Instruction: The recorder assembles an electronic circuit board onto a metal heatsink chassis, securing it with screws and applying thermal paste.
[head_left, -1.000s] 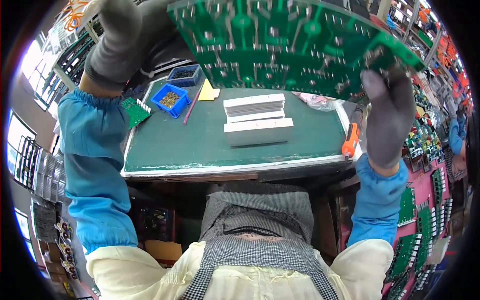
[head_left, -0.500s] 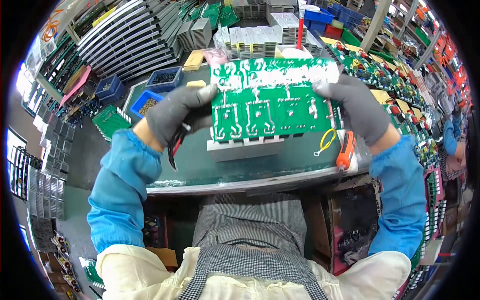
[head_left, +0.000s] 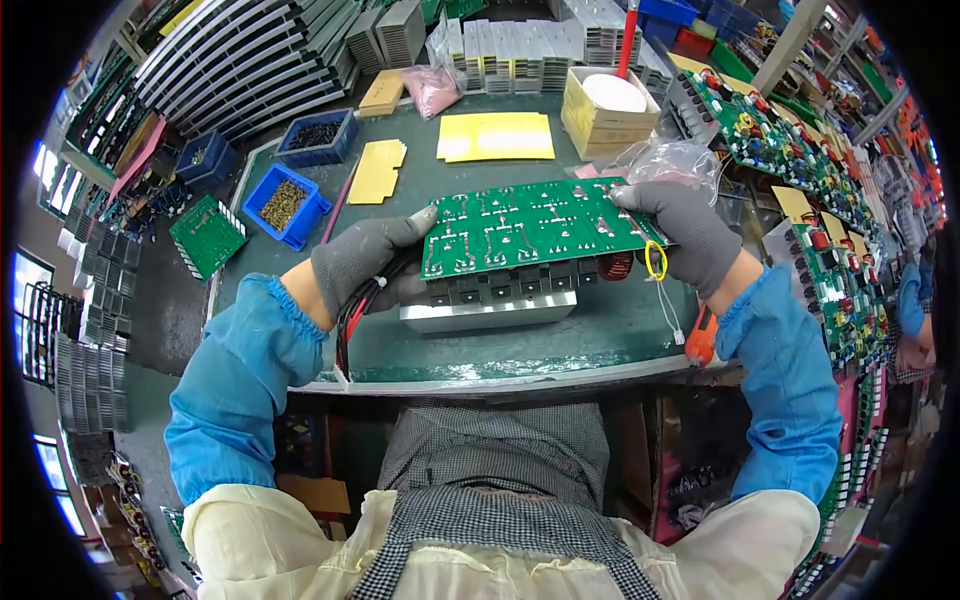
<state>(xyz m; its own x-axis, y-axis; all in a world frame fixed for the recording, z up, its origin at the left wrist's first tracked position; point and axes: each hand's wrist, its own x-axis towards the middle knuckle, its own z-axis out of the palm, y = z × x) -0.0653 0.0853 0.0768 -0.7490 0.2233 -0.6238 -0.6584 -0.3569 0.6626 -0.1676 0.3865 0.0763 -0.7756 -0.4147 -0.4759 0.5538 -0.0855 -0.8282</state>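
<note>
left hand (head_left: 365, 255), right hand (head_left: 688, 232): gripping opposite ends; circuit board (head_left: 530, 230): between them, green, solder-dotted; metal block (head_left: 490, 313): oblong, silvery

The green surface (head_left: 625, 345) had a pale near edge; grey floor (head_left: 155, 415) and bright windows (head_left: 58, 482) lay beyond its left edge, a beige post (head_left: 790, 48) beyond its far right corner.

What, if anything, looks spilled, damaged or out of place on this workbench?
Nothing looks plainly spilled, and the green circuit board between the left hand and right hand shows no visible break. Slightly untidy is the crumpled clear plastic bag by the pale box: it lies loose, while the yellow sheets lie flat.
</note>
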